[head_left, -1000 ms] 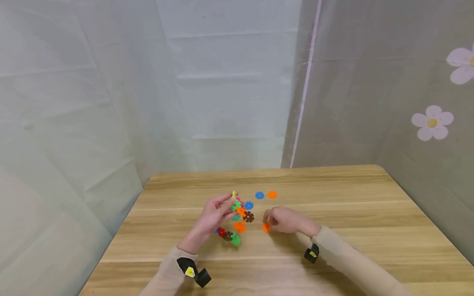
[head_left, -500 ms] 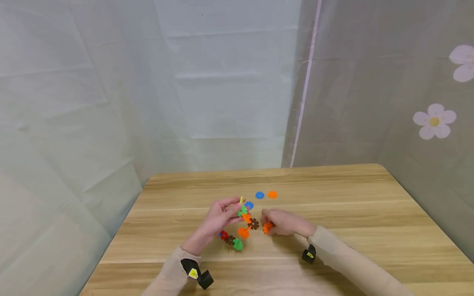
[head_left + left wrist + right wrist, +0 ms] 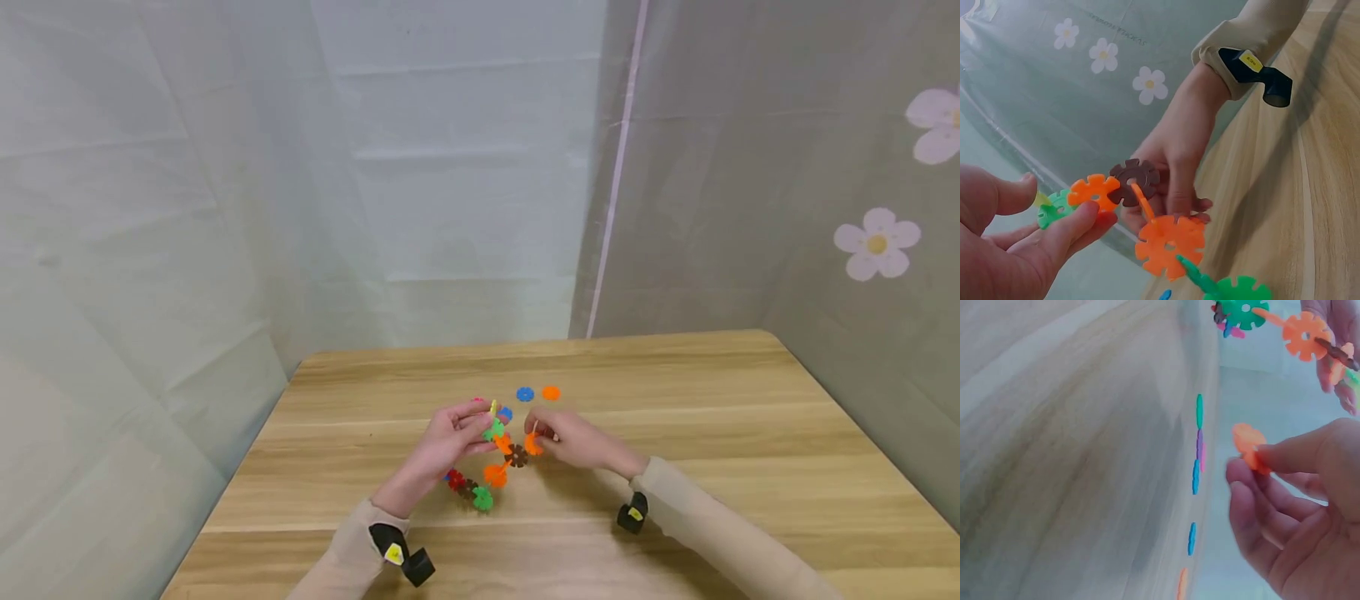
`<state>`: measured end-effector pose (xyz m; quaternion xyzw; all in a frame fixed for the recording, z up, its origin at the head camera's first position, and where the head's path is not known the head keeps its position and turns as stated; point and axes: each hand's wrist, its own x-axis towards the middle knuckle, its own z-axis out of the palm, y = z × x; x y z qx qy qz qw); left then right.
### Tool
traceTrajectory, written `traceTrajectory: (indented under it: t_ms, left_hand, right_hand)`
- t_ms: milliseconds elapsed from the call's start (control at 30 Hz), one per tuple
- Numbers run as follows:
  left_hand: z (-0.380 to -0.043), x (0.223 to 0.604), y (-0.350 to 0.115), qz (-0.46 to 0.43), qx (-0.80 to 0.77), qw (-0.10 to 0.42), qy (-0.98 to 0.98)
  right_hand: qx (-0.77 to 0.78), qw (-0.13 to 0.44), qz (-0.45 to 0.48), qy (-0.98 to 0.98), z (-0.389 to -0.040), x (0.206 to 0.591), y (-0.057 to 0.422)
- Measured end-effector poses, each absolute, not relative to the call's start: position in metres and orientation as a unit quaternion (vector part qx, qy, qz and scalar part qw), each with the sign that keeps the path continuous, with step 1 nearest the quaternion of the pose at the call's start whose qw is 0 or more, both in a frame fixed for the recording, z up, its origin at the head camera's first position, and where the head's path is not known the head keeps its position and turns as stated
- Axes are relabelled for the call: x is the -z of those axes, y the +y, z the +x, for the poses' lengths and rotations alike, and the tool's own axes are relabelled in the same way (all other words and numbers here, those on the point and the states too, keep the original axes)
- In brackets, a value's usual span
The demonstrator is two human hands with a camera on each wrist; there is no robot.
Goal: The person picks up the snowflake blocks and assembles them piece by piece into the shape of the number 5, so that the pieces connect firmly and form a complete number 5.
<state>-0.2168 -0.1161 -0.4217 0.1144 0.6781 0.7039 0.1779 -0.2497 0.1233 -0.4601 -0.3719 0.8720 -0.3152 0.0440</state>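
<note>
My left hand [image 3: 442,440] pinches the upper end of a linked chain of notched plastic snowflake discs. The chain curves down through a brown disc [image 3: 1129,182] and an orange chain disc [image 3: 1171,245], then on to green, brown and red ones near the tabletop. To its right, my right hand [image 3: 576,439] pinches a single orange disc [image 3: 1249,447] between thumb and fingertips. In the head view this disc lies close beside the chain's brown disc; the right wrist view shows it apart from the chain. My left fingers partly cover the chain's top pieces.
A blue disc [image 3: 525,394] and a loose orange disc [image 3: 551,392] lie flat on the wooden table [image 3: 712,417] beyond the hands. Another blue disc [image 3: 506,413] shows behind the left fingertips. Green [image 3: 1199,411] and purple discs [image 3: 1199,442] also lie there. Curtains hang behind.
My right hand has raised the orange disc from low over the table and brought it slightly left toward the chain. My left hand has shifted a little right with the chain.
</note>
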Motion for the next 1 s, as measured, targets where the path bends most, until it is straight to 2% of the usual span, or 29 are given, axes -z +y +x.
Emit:
traceTrajectory:
  t_ms: [433,1000]
  left_hand:
    - [-0.211,0.419,-0.112,0.105,-0.701,0.180,0.683]
    - [-0.206,0.422,-0.101,0.127,-0.698,0.190,0.678]
  right_hand:
    - [0.394,-0.015,-0.333,0.857,-0.240,0.449,0.126]
    - [0.439,-0.096,-0.347,0.823,-0.229,0.429,0.123]
